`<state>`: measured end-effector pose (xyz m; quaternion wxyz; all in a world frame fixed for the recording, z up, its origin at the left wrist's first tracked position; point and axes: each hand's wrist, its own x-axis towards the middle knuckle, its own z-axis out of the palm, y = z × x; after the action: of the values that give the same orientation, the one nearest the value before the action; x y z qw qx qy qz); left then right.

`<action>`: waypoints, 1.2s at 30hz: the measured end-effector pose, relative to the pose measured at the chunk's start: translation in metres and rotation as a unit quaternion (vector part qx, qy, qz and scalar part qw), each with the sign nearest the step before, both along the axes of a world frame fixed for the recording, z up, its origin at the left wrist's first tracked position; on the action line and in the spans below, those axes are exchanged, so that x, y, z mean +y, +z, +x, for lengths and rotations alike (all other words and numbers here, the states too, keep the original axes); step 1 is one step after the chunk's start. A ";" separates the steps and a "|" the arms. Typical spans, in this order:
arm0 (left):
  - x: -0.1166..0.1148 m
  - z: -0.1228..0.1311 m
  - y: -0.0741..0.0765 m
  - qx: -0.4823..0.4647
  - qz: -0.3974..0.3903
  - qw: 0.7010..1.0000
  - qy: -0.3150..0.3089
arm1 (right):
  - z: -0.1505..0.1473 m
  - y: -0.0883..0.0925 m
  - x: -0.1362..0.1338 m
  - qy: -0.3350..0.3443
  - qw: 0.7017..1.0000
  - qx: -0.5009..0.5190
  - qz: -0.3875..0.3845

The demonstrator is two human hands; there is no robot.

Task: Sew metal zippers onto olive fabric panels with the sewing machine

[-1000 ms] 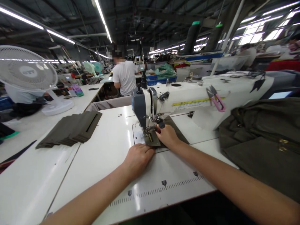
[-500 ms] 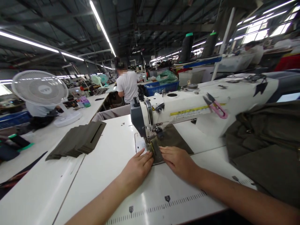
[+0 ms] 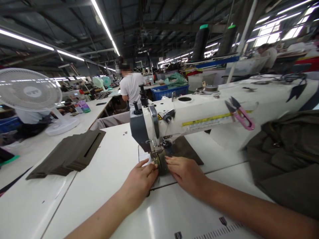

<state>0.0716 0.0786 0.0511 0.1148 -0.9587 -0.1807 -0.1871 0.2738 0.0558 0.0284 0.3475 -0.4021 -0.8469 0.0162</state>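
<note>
My left hand (image 3: 142,181) rests beside the presser foot of a white sewing machine (image 3: 206,108), its fingers stretched out on the near left edge of a dark olive fabric piece (image 3: 188,149). My right hand (image 3: 185,171) lies with its fingertips flat on the same piece, just right of the foot. The fabric runs under the foot and spreads behind it to the right. The exact needle point is hard to make out between the metal parts.
A fanned stack of olive fabric pieces (image 3: 67,152) lies on the table to the left, near a white fan (image 3: 32,89). Pink-handled thread snips (image 3: 240,114) are on the machine arm. Dark olive cloth (image 3: 294,159) is heaped at right. A person (image 3: 133,86) stands beyond.
The fabric has slid farther under the presser foot, away from me, with both hands following. The view has drawn closer to the machine, and the stack sits farther left in it.
</note>
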 end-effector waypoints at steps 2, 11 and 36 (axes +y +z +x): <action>0.004 0.001 -0.001 -0.009 0.007 1.000 0.003 | 0.000 0.000 0.005 -0.003 1.000 0.000 -0.007; 0.014 0.003 -0.007 -0.041 -0.011 0.996 0.076 | -0.002 -0.004 0.027 -0.028 0.999 -0.001 0.044; 0.019 0.003 -0.014 -0.073 -0.081 0.989 0.103 | -0.001 -0.008 0.034 -0.029 0.999 -0.028 -0.024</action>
<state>0.0741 0.0974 0.0366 0.0415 -0.9250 -0.3007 -0.2287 0.2729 0.0900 0.0205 0.3146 -0.4346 -0.8437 0.0150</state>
